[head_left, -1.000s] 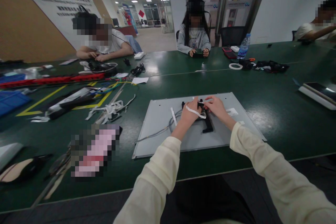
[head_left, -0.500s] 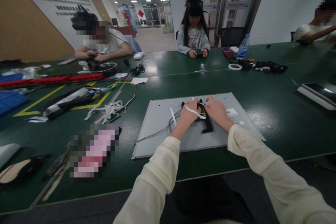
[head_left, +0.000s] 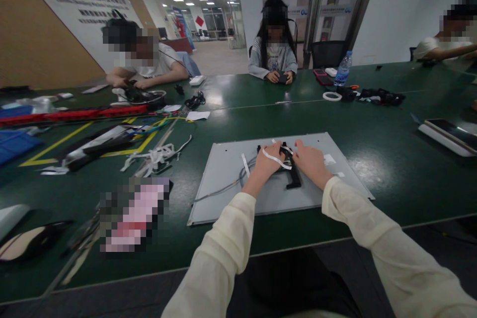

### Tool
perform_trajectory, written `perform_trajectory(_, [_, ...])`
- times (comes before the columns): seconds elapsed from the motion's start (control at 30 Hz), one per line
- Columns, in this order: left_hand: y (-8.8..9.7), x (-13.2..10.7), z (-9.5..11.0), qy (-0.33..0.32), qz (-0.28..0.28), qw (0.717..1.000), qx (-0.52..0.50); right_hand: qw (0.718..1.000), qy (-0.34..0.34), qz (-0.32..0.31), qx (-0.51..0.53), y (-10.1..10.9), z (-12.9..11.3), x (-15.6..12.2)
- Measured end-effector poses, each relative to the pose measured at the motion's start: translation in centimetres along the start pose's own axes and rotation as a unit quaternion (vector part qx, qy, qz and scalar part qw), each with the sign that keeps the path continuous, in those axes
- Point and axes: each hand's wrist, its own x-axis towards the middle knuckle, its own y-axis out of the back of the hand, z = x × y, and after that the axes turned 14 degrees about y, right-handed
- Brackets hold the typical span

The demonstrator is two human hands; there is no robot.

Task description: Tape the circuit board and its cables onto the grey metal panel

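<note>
The person wears a long-sleeved top of pale cream colour. The left sleeve (head_left: pixel 223 248) and the right sleeve (head_left: pixel 391 238) are loose, made of plain cloth, with many soft folds. Each sleeve ends above the wrist, so the left hand (head_left: pixel 269 163) and the right hand (head_left: pixel 312 160) are bare. Between the sleeves, at the near side, dark clothing (head_left: pixel 294 283) covers the lap.

The left hand (head_left: pixel 271 160) partly hides a black object (head_left: pixel 295 177) (its grip too small to read), and the picture's edge crops a blue bin (head_left: pixel 17 145).
</note>
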Motion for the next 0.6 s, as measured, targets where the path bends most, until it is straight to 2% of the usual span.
perform_trajectory(0.37, [-0.2, 0.5, -0.2, 0.000, -0.012, 0.999, -0.038, 0.999, -0.005, 0.021, 0.049, -0.1, 1.0, -0.5])
perform_trajectory(0.5, [-0.1, 0.9, -0.9, 0.001, -0.002, 0.993, -0.118, 0.996, -0.014, 0.034, 0.086, -0.3, 1.6, -0.4])
perform_trajectory(0.6, [1.2, 0.9, -2.6, -0.004, 0.011, 0.980, -0.198, 0.992, -0.018, 0.046, 0.118, -0.5, 2.0, -0.4])
